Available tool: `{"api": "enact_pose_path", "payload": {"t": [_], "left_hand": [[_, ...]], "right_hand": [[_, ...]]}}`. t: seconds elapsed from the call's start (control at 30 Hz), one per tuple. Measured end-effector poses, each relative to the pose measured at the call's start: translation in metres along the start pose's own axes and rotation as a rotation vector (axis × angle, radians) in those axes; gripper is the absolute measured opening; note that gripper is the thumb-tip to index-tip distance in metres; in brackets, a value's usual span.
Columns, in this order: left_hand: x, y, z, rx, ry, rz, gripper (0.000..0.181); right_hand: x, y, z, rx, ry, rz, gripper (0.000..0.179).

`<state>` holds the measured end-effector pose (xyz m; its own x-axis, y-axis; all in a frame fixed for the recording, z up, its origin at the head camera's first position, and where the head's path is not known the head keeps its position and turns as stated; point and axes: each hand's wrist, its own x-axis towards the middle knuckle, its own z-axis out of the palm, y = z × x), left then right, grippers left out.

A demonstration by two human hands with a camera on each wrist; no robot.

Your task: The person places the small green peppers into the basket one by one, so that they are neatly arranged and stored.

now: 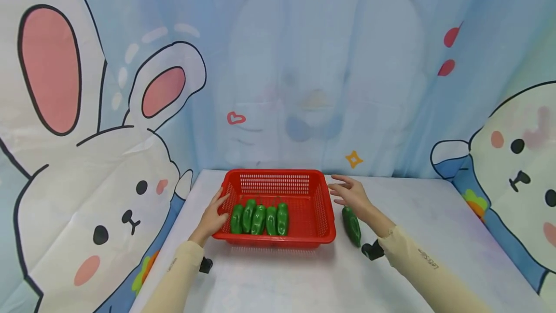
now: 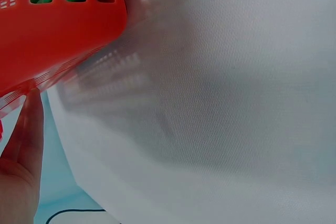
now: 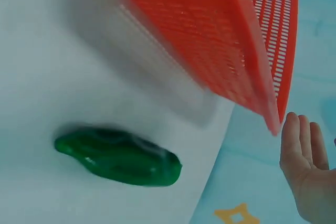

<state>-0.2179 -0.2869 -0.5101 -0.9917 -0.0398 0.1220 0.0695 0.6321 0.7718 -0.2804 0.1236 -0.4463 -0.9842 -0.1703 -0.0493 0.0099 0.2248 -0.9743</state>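
Note:
A red plastic basket (image 1: 278, 241) with perforated walls is between my two hands, and several green peppers (image 1: 258, 220) lie side by side in its left half. My left hand (image 1: 211, 216) is at the basket's left rim with thumb and fingers spread; in the left wrist view, straight fingers (image 2: 32, 124) reach up to the side wall below the rim. Just off the right rim, my right hand (image 1: 355, 197) is held with extended fingers and nothing in it. Below that hand a single green pepper (image 1: 351, 226) lies on the table, right of the basket.
The table has a white cloth (image 1: 282, 284). A blue curtain (image 1: 369, 86) with cartoon rabbits hangs directly behind the table's back edge. Black wrist devices (image 1: 372, 250) show under both forearms.

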Motion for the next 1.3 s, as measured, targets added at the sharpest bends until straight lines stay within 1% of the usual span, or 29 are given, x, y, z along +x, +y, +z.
{"api": "enact_pose_path", "payload": {"t": [0.23,0.43,0.53,0.57,0.67,0.83,0.93,1.03,1.13,1.17,1.2,1.23,1.27,1.3], "left_hand": [[-0.001,0.000,0.000,-0.003,0.002,0.010,0.067],[-0.001,-0.003,0.001,-0.001,0.004,0.022,0.067],[0.000,-0.004,0.002,0.001,0.015,0.046,0.066],[-0.001,-0.004,0.002,-0.003,0.017,0.045,0.066],[-0.001,-0.004,0.002,-0.009,0.030,0.056,0.066],[-0.002,-0.003,0.002,-0.021,0.020,0.037,0.067],[-0.001,-0.004,0.001,-0.026,0.014,0.027,0.067],[0.000,-0.005,0.002,-0.015,0.021,0.039,0.067],[0.000,-0.005,0.002,-0.019,0.024,0.040,0.067],[0.000,-0.005,0.002,-0.021,0.026,0.043,0.067],[0.000,-0.005,0.002,-0.027,0.023,0.036,0.067],[0.000,-0.005,0.002,-0.031,0.023,0.035,0.067],[0.000,-0.004,0.001,-0.035,0.020,0.029,0.067],[0.000,-0.004,0.002,-0.035,0.018,0.027,0.067]], "right_hand": [[-0.005,0.014,-0.020,-0.010,0.080,0.025,0.054],[-0.007,0.029,-0.032,-0.066,0.110,0.074,0.055],[-0.007,0.040,-0.036,-0.078,0.119,0.105,0.056],[-0.007,0.044,-0.037,-0.086,0.119,0.110,0.057],[-0.007,0.054,-0.039,-0.105,0.114,0.118,0.060],[-0.005,0.071,-0.040,-0.119,0.127,0.141,0.061],[0.001,0.083,-0.041,-0.117,0.137,0.158,0.063],[0.012,0.104,-0.045,-0.122,0.154,0.173,0.063],[0.019,0.118,-0.046,-0.133,0.157,0.176,0.064],[0.020,0.120,-0.046,-0.136,0.160,0.182,0.063],[0.018,0.118,-0.044,-0.142,0.155,0.188,0.064],[0.019,0.119,-0.043,-0.154,0.180,0.194,0.063],[0.017,0.118,-0.041,-0.160,0.173,0.192,0.064],[0.017,0.120,-0.040,-0.174,0.186,0.199,0.065]]}}
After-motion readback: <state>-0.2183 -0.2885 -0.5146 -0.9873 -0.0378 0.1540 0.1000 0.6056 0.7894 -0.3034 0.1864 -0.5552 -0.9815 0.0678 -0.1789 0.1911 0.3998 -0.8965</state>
